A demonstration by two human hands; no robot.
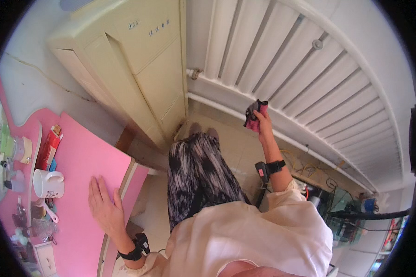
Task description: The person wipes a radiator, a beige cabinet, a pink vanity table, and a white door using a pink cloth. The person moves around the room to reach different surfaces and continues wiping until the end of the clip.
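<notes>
My left hand [104,205] lies flat, palm down, on a pink tabletop [90,152], its fingers slightly spread and nothing in it. Out to the right, my right hand [264,122] grips a bunched pink and black cloth [253,117]. The cloth is just below the lower edge of a white column radiator [280,59]; whether they touch I cannot tell. A white mug [49,184] stands on the pink table beyond my left hand. Each wrist wears a black strap with a small device.
A tall cream cabinet-like unit [124,69] stands ahead, beside the radiator. Along the table's far side are a red box [50,147], a pink-handled brush [48,210] and small bottles. White pipes [222,107] run below the radiator. Cables and a glass tank [343,200] sit at the right.
</notes>
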